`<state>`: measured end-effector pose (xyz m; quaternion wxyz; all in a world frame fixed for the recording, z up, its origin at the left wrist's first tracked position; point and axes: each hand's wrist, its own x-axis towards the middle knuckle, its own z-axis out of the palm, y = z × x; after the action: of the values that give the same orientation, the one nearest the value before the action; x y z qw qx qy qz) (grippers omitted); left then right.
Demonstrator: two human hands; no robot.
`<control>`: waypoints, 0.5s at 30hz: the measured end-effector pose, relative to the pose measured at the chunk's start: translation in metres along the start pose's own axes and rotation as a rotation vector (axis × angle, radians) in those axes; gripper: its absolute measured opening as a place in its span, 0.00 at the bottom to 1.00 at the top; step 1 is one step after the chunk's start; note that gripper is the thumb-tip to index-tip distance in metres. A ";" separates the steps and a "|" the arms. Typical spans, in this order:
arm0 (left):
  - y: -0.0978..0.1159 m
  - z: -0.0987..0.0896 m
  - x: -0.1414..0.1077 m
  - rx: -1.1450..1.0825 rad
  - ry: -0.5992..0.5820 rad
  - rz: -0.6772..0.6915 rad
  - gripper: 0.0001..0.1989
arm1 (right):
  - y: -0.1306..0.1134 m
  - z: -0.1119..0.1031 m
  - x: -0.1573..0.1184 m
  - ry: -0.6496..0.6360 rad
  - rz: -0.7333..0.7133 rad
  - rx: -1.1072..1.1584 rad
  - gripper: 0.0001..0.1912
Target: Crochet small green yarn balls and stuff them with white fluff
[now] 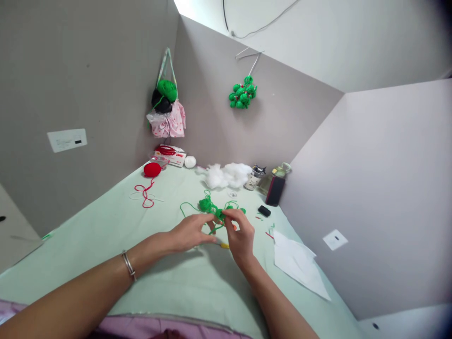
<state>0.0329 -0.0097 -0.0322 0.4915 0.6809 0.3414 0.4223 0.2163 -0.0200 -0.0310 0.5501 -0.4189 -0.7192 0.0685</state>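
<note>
My right hand (242, 233) pinches a small green crocheted yarn piece (219, 214) between thumb and fingertips. My left hand (192, 231) is just left of it, thumb stretched away from the bent fingers, whose tips are close to the green strands. Whether those tips touch a strand is hard to tell. Behind the hands lies a ball of green yarn (204, 204), with loose strands curling around it. A yellow-handled tool, perhaps a crochet hook (225, 245), shows below the left thumb. An orange bit (234, 227) is partly hidden by my right hand.
White stuffing (229, 176) lies at the back, beside a patterned cup (254, 179), a dark phone (276, 190) and a green bottle (282, 169). A red yarn ball (152, 169) is at back left. White paper (300, 263) lies right, near a black case (264, 210).
</note>
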 end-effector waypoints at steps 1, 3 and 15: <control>0.000 -0.003 0.000 0.010 0.038 0.005 0.14 | 0.000 0.001 -0.001 0.000 0.031 0.026 0.09; 0.001 -0.007 0.002 -0.001 0.126 0.025 0.13 | 0.000 0.003 -0.003 -0.017 0.051 0.054 0.08; -0.006 0.005 0.003 0.019 0.253 0.075 0.07 | -0.011 0.013 -0.004 -0.216 0.444 0.423 0.19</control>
<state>0.0384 -0.0078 -0.0377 0.4218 0.6390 0.3792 0.5196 0.2000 -0.0252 -0.0326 0.5171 -0.4323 -0.6342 0.3788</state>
